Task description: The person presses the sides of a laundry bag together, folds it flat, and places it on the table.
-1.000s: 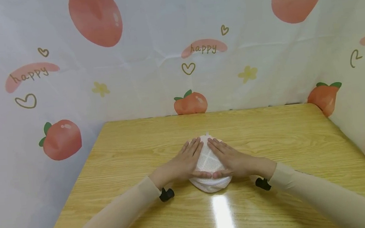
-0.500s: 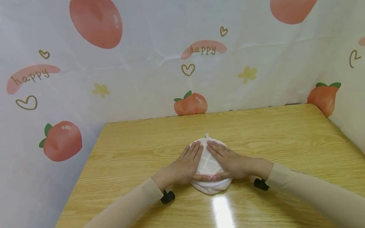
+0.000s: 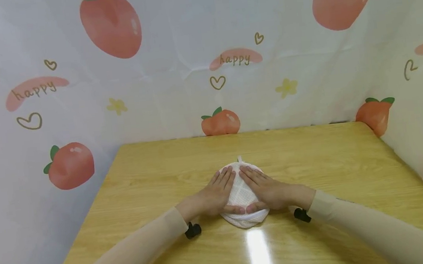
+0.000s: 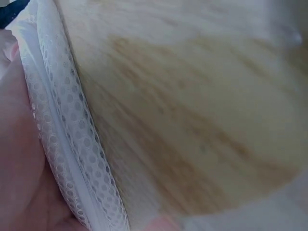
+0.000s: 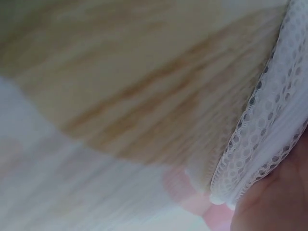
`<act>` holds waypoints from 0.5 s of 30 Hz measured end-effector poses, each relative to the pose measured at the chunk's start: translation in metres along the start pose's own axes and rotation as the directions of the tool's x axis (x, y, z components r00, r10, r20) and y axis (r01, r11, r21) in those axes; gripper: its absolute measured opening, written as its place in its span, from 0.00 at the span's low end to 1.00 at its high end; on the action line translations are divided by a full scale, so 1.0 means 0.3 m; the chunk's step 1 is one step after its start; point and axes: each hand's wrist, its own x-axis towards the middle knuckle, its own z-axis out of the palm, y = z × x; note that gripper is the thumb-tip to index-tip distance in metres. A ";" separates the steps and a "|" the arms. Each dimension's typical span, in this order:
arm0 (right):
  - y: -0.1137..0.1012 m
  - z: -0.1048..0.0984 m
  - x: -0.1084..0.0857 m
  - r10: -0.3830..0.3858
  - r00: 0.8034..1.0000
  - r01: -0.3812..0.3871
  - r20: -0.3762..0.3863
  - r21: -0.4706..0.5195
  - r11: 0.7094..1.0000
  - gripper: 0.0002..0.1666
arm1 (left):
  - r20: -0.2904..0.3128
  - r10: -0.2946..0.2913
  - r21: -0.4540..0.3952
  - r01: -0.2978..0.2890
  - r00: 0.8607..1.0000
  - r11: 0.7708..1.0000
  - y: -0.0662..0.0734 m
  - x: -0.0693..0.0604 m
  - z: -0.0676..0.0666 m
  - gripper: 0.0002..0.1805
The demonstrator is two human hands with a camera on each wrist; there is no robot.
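A white mesh pouch (image 3: 241, 193), roundish, lies on the wooden table with a small loop at its far end. My left hand (image 3: 216, 194) rests flat on its left half, fingers straight and pointing away, and my right hand (image 3: 271, 189) lies the same way on its right half. The thumb tips meet or nearly meet across the near part of the pouch. In the left wrist view the mesh edge (image 4: 72, 115) runs beside the left hand (image 4: 24, 144); the right wrist view shows the mesh edge (image 5: 264, 110) by the right hand (image 5: 276, 197).
The wooden table (image 3: 153, 168) has a bright light reflection near its front. Behind and at both sides hangs a white cloth (image 3: 170, 37) printed with peaches, hearts and flowers. A black wrist device (image 3: 193, 230) sits under the left wrist, another (image 3: 302, 215) under the right.
Both hands stay on the pouch, with fingers and thumbs laid much as before. The whole head view has shifted slightly, so table and pouch appear a little lower.
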 end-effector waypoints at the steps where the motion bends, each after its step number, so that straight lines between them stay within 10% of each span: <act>1: -0.002 -0.001 0.000 0.003 1.000 -0.003 0.010 0.005 1.000 0.65 | 0.007 0.001 -0.006 -0.001 1.000 1.000 0.000 0.000 0.003 0.62; 15: 0.023 0.020 0.007 0.012 0.999 -0.012 0.037 -0.013 1.000 0.65 | 0.019 0.012 -0.028 -0.012 1.000 1.000 -0.004 -0.006 0.009 0.60</act>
